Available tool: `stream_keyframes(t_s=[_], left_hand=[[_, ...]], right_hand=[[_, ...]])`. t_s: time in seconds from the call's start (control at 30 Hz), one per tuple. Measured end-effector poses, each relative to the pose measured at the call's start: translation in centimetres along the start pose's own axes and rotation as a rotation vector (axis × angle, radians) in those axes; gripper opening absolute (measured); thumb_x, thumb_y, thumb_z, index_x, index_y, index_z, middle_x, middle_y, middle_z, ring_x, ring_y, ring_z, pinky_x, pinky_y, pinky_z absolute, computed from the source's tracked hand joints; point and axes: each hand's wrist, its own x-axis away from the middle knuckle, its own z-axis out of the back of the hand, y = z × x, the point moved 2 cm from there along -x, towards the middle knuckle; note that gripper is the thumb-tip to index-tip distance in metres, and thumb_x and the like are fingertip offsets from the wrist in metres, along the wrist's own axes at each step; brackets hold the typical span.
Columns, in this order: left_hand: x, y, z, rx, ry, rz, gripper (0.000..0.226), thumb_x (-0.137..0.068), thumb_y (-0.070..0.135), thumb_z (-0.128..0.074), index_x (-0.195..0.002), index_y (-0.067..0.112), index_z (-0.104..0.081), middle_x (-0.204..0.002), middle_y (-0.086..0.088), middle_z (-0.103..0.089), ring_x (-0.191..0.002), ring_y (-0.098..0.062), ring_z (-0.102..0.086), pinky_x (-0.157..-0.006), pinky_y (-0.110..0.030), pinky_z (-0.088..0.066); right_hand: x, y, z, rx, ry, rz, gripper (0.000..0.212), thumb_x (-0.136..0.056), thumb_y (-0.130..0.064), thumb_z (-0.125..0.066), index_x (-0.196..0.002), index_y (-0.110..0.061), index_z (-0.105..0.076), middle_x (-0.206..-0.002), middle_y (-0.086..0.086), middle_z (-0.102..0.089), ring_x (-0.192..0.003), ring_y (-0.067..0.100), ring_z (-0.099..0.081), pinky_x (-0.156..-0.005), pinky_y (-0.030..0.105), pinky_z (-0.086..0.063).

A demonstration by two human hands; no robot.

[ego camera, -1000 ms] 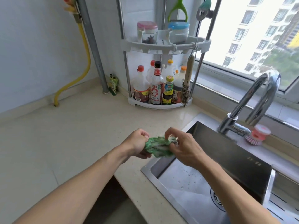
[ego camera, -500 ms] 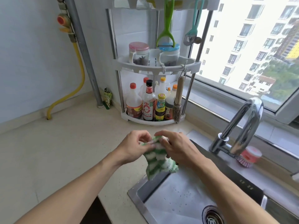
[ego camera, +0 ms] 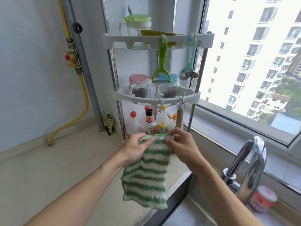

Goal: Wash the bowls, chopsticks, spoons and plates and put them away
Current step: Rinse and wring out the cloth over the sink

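Far left: yellow hose (ego camera: 84, 101) and grey pipe (ego camera: 84, 62) down the wall to the counter (ego camera: 48, 176), bare there. Corner rack (ego camera: 156, 97) next, with jars on its middle shelf, sauce bottles (ego camera: 149, 123) at the bottom, a green peeler (ego camera: 162, 66) hooked on the top rim.

Centre, in front of the rack: left hand (ego camera: 136, 149) pinching the left end of the top edge of a green-striped dishcloth (ego camera: 146, 175), fingers (ego camera: 146, 141) pressed together on the hem. Right hand (ego camera: 180, 145) pinching the right end of that same edge, thumb and fingertips closed on it. Cloth hanging open and straight down from both hands, long axis vertical, bottom hem above the seam between counter and sink (ego camera: 182, 214). Hands level, just beside each other, neither nearer the rack.

Right: curved tap (ego camera: 250, 163), pink brush (ego camera: 263, 199) behind it under the window.

No bowls, chopsticks, spoons or plates visible; sink basin mostly out of sight. Probably washing finished and the cloth about to be hung; the rack's hooks lie up and ahead of the fingers, slightly closer to the right hand.
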Motion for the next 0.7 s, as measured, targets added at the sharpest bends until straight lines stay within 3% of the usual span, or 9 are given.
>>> stream_keyframes(t_s=[0.13,0.23,0.37,0.47,0.57,0.63,0.7], left_hand=[[-2.7,1.8,1.9,0.024,0.116,-0.029,0.01,-0.097,0.026,-0.063,-0.094,0.017,-0.066,-0.096,-0.004,-0.069,-0.089,-0.018,-0.065,-0.081,-0.03,-0.053],[-5.0,3.7,3.0,0.047,0.211,-0.076,0.01,-0.091,0.02,-0.072,-0.086,0.024,-0.064,-0.096,-0.002,-0.066,-0.083,-0.014,-0.062,-0.071,-0.019,-0.051],[-8.0,5.4,4.0,0.086,0.307,-0.068,0.019,-0.084,0.018,-0.078,-0.091,0.029,-0.063,-0.102,-0.001,-0.065,-0.097,-0.024,-0.064,-0.089,-0.039,-0.054],[-8.9,6.0,4.6,0.201,0.168,-0.045,0.048,-0.073,0.005,-0.084,-0.111,0.024,-0.061,-0.113,-0.012,-0.066,-0.106,-0.028,-0.066,-0.09,-0.048,-0.058],[-8.9,5.8,4.4,0.153,0.058,-0.052,0.064,-0.073,-0.015,-0.075,-0.118,0.024,-0.052,-0.119,-0.017,-0.061,-0.118,-0.031,-0.06,-0.09,-0.054,-0.057],[-9.0,5.7,3.8,0.133,0.009,-0.065,0.062,-0.076,-0.016,-0.073,-0.114,0.028,-0.049,-0.12,-0.019,-0.06,-0.117,-0.032,-0.059,-0.087,-0.052,-0.058],[-8.9,6.1,3.1,0.139,-0.052,-0.098,0.061,-0.076,-0.013,-0.076,-0.113,0.028,-0.049,-0.119,-0.021,-0.061,-0.113,-0.029,-0.062,-0.085,-0.045,-0.059]], right_hand=[[-3.4,-2.4,0.2,-0.022,0.114,0.12,0.016,-0.1,-0.012,-0.051,-0.094,-0.025,-0.058,-0.094,0.018,-0.068,-0.069,0.024,-0.063,-0.06,0.05,-0.055],[-5.8,-3.7,0.8,0.063,0.187,0.179,0.037,-0.096,-0.002,-0.046,-0.075,-0.023,-0.067,-0.086,0.01,-0.068,-0.071,0.027,-0.063,-0.06,0.046,-0.054],[-8.2,-5.7,1.4,0.062,0.251,0.208,0.035,-0.094,-0.001,-0.048,-0.084,-0.021,-0.075,-0.087,0.001,-0.071,-0.082,0.019,-0.068,-0.076,0.039,-0.06],[-8.8,-6.1,2.5,0.065,0.283,0.243,0.017,-0.087,-0.004,-0.064,-0.084,-0.017,-0.074,-0.08,0.001,-0.07,-0.078,0.018,-0.068,-0.07,0.029,-0.06],[-9.1,-4.9,3.2,0.198,0.317,0.193,0.019,-0.083,-0.007,-0.067,-0.076,-0.025,-0.067,-0.083,-0.003,-0.066,-0.086,0.022,-0.067,-0.074,0.031,-0.059],[-8.6,-4.6,3.0,0.346,0.243,0.262,0.018,-0.077,-0.017,-0.069,-0.091,-0.026,-0.06,-0.099,-0.005,-0.058,-0.1,0.021,-0.06,-0.084,0.034,-0.055],[-8.2,-4.8,2.5,0.434,0.048,0.322,0.043,-0.076,-0.023,-0.07,-0.116,-0.023,-0.054,-0.11,-0.005,-0.058,-0.105,0.014,-0.058,-0.089,0.032,-0.052]])
